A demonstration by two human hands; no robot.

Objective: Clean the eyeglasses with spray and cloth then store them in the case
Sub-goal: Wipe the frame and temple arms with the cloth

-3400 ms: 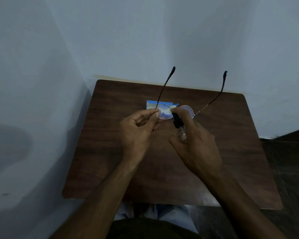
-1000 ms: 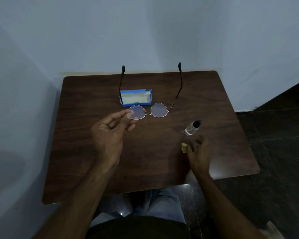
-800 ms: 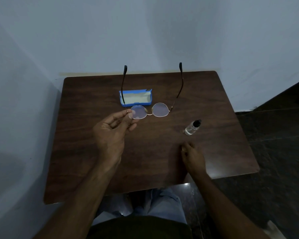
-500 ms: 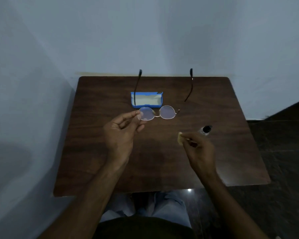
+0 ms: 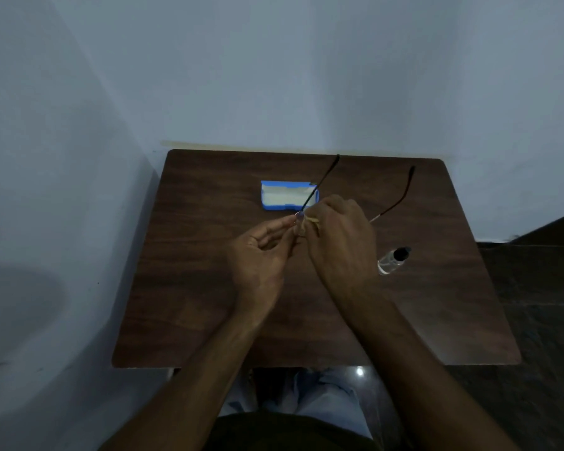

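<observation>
My left hand [image 5: 261, 255] pinches the left end of the thin-framed eyeglasses [image 5: 396, 205] above the table's middle. Their two dark-tipped arms point away from me. My right hand [image 5: 342, 242] covers both lenses and presses a small pale yellow cloth [image 5: 308, 220] against them; only a scrap of cloth shows between the fingers. The open blue case [image 5: 284, 196] with a white lining lies just beyond the hands. A small clear spray bottle [image 5: 392, 260] with a black cap lies on its side to the right of my right hand.
The dark wooden table [image 5: 192, 288] stands in a corner, with pale walls at its left and far edges. A dark floor lies to the right. My knees show below the near edge.
The spray bottle was set down on the table at the right. My right hand picked up the cloth from the table and brought it onto the lenses, which the left hand kept holding.
</observation>
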